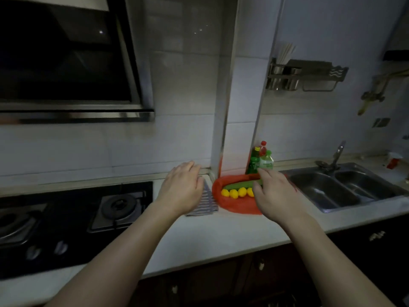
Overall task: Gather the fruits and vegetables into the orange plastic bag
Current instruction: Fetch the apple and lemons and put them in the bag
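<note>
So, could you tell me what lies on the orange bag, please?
A green cucumber and a row of four yellow fruits; the right hand covers the right of the orange bag, hiding anything there.

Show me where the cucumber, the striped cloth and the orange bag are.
cucumber (240, 185), head view, middle of its green body.
striped cloth (208, 202), head view, its lower striped part.
orange bag (239, 207), head view, bare front part.

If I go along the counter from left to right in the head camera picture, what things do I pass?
Gas stove → striped cloth → orange plastic bag → sink.
</note>
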Motion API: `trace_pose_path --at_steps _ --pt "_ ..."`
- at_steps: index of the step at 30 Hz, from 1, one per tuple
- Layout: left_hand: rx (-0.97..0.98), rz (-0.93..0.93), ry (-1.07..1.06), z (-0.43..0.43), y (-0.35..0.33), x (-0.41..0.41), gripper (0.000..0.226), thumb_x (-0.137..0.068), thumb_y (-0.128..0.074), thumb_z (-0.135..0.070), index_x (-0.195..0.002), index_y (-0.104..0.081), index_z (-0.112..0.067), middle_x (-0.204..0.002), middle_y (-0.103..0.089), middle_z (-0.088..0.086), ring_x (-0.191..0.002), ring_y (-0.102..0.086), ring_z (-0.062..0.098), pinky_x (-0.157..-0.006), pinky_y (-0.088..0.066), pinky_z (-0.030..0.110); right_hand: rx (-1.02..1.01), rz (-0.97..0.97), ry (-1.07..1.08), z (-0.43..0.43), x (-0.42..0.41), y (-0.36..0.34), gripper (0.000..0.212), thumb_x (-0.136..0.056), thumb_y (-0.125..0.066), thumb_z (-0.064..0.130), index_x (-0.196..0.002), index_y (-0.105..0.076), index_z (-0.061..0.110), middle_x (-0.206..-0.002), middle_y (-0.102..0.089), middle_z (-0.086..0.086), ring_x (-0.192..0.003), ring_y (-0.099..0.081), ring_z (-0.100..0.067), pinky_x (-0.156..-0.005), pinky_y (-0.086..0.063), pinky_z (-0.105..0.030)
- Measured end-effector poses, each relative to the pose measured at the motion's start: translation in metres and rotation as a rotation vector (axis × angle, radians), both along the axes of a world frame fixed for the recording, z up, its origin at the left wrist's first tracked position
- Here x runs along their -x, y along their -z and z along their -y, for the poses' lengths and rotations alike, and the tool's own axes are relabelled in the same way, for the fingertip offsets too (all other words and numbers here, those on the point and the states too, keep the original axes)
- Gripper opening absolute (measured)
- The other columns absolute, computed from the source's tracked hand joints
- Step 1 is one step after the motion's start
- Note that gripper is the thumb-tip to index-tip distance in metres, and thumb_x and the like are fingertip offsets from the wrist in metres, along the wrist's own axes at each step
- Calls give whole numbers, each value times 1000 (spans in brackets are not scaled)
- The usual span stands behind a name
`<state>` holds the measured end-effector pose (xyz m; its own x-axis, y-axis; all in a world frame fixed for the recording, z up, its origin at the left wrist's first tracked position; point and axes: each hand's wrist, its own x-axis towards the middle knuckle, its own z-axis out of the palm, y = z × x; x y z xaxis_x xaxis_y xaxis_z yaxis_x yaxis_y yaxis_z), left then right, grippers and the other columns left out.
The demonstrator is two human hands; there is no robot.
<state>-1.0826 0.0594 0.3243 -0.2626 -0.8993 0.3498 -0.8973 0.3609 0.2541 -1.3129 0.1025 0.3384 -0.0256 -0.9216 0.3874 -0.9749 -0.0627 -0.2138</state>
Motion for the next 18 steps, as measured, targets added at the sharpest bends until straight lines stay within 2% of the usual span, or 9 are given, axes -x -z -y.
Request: trace_pose_path --at_steps 3,10,15,18 --pt "6 0 -52 -14 -2 -50 45 -100 -36 -33 -140 -44 -13 -149 -40 8 -137 -33 24 -115 -22 35 12 -4 -56 -2 -48 -1 44 -96 -42 29 -133 -48 7 -135 -50 -10 -125 -41 -26 -103 -32 -34" --pt "-8 16 -193 -65 -1 -186 45 -101 -34 -33 -141 -41 -15 -149 -40 5 -137 -34 22 -114 -22 34 -11 0 -215 -16 -185 15 35 -93 -45 28 -121 -53 9 -126 -54 -9 -116 -45 -29 -98 -36 -36" --pt "-10 21 -266 -102 9 -271 42 -99 -35 -34 -135 -47 -16 -138 -50 3 -127 -44 21 -110 -31 37 -43 -2 -281 -31 -282 23 45 -95 -36 36 -129 -49 10 -134 -51 -8 -123 -41 -27 -104 -33 -37" --pt "-17 9 -334 -118 13 -321 41 -99 -36 -34 -135 -47 -15 -138 -50 3 -127 -44 22 -110 -32 37 -55 9 -337 -37 -329 28 44 -97 -39 34 -133 -47 11 -137 -49 -8 -126 -39 -26 -104 -30 -35"
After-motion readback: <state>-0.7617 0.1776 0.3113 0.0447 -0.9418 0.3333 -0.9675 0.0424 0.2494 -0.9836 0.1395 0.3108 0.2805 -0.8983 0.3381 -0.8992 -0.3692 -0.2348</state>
